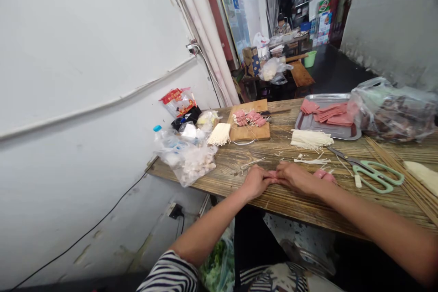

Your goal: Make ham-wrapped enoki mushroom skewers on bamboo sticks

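Note:
Near the front edge of the wooden table, my left hand (255, 181) and my right hand (293, 175) meet with bent fingers around a small pink meat slice (273, 174). Most of the slice is hidden under the fingertips. Beside my right wrist lie pink meat rolls (325, 175), partly covered by the arm. Loose enoki strands (313, 161) are just beyond the right hand, with a bundle of enoki mushrooms (310, 138) behind them. A metal tray (300, 123) holds more flat pink slices (333, 114).
Green-handled scissors (376, 175) and bamboo skewers (404, 173) lie at right, near a bulky plastic bag (397, 109). A cutting board (249, 133) with skewered rolls (249, 117) sits at the back, beside another enoki bundle (220, 133). Plastic bags (186, 155) crowd the left end.

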`<state>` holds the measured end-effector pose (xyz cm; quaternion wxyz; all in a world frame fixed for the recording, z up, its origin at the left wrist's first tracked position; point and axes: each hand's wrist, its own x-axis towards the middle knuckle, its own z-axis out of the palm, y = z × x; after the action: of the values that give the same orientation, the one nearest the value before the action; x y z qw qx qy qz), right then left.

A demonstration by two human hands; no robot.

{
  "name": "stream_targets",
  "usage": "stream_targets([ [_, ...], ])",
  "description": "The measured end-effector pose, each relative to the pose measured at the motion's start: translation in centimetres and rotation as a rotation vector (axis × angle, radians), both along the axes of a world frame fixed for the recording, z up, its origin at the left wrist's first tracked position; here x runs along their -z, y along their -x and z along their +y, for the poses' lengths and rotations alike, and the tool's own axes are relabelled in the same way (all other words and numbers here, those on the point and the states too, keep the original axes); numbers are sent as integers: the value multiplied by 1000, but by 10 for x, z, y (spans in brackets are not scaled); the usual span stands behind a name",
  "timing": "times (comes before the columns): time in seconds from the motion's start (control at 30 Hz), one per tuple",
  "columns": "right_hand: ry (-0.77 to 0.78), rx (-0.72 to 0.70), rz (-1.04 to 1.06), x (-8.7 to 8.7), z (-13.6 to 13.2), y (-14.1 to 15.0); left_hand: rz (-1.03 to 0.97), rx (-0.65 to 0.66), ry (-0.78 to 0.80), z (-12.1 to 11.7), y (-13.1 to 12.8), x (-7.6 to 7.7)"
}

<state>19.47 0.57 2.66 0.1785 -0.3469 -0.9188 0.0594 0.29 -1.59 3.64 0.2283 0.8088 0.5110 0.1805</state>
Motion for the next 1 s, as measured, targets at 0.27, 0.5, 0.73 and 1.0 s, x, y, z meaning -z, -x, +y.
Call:
stream_targets([
  [0.27,340,-228,17,-12,22,1,9,-40,-144,-11,5,8],
  [0.5,498,-130,-43,-14,29,5,328,123,-549,-23,4,10],
  [0.73,579,-120,-51,-15,37,7,423,199,-602,-27,6,14],
  [1.0,661,-106,-30,-17,39,7,298,186,-406,-16,0,10],
])
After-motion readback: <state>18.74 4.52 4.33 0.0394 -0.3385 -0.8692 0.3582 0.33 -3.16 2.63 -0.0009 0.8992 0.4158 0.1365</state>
